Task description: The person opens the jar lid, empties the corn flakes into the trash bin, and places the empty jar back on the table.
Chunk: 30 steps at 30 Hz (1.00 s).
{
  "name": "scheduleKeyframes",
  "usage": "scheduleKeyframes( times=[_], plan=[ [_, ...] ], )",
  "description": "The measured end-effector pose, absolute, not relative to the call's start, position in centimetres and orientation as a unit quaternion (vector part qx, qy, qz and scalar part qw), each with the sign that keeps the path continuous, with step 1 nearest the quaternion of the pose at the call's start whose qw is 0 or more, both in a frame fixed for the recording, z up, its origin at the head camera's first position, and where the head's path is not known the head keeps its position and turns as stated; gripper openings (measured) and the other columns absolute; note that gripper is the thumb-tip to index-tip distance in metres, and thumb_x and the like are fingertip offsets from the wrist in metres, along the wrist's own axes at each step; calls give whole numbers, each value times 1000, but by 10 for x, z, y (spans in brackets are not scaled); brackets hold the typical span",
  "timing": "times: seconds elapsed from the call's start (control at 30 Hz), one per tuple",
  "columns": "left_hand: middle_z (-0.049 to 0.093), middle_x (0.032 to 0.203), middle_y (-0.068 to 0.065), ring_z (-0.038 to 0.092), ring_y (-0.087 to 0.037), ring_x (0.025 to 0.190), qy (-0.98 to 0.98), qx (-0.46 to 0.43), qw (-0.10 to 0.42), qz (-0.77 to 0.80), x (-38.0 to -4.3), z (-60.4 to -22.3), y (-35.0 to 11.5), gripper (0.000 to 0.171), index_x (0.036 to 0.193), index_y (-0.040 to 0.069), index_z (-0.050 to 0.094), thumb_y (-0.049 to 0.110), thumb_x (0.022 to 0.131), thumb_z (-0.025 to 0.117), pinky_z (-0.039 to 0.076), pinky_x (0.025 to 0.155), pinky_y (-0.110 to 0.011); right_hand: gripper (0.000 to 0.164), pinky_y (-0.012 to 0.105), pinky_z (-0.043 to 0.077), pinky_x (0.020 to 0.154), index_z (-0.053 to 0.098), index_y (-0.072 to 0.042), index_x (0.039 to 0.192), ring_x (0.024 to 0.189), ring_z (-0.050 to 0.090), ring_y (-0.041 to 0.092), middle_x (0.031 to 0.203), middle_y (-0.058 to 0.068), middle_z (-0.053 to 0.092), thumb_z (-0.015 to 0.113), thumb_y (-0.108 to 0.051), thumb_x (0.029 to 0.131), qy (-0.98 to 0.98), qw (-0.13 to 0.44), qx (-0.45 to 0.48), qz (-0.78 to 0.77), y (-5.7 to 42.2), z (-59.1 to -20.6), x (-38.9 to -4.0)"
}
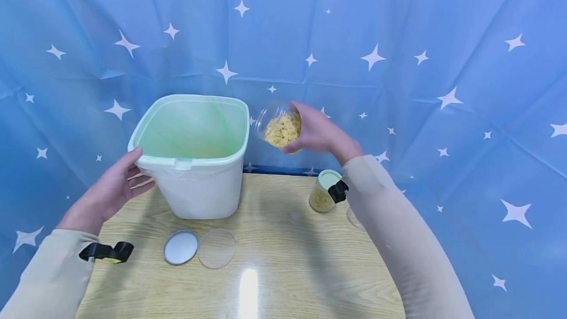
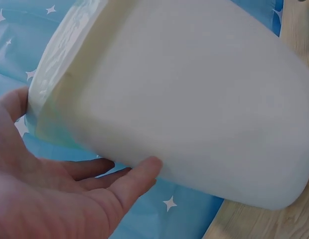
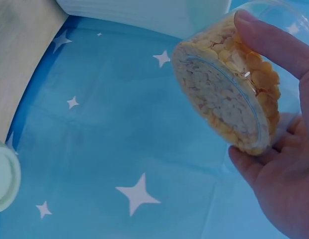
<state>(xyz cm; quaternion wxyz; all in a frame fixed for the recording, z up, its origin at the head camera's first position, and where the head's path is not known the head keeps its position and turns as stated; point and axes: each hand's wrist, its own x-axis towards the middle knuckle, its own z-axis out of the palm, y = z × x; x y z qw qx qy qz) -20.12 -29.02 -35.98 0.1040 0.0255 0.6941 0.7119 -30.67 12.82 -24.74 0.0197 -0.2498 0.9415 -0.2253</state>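
Note:
My left hand (image 1: pixel 116 187) holds the near left corner of a white bin (image 1: pixel 201 191), thumb at the rim and fingers against the side. A thin pale green bag (image 1: pixel 190 134) lines the bin and folds over its rim. To the right of the bin, my right hand (image 1: pixel 316 129) grips a clear plastic jar (image 1: pixel 267 118) in the air. Yellow flakes (image 1: pixel 283 131) fill its lower part. The jar is tilted, its mouth turned toward the bin. In the right wrist view, flakes (image 3: pixel 261 82) show through the jar's wall and base.
On the wooden table (image 1: pixel 274 240) lie a white round lid (image 1: pixel 180 247) and a clear disc (image 1: pixel 217 248), side by side. A jar with a pale green lid (image 1: pixel 329 179) stands near the back edge. Behind hangs a blue star-patterned curtain (image 1: pixel 274 28).

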Motion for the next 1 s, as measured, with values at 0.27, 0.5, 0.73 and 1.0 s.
scheduleKeyframes(
  times=[0.27,0.5,0.73,1.0],
  plan=[
    [48,118,5,60,1,100,712,10,79,698,-199,-363,-281,52,137,23,35,60,100,32,56,87,-15,112,42,47,105,28,-9,151,112,51,21,128,4,54,92,-33,62,948,13,-261,-179,107,-226,-310],
    [46,119,7,56,2,102,711,3,91,697,-199,-365,-280,51,135,28,37,63,99,27,57,87,-17,116,41,40,114,21,-8,154,125,47,23,146,7,45,91,-30,64,953,16,-263,-148,87,-216,-312],
    [44,120,7,55,1,102,724,-15,86,684,-201,-367,-279,54,136,28,38,65,99,24,57,87,-18,122,39,26,124,11,-8,157,147,28,25,161,7,26,90,-31,66,963,25,-246,-103,66,-210,-313],
    [46,118,8,57,2,101,721,-22,85,687,-200,-367,-279,52,134,29,40,65,99,26,57,86,-18,122,38,27,123,9,-9,157,147,28,25,161,5,27,88,-29,67,969,14,-236,-68,50,-208,-312]
  ],
)
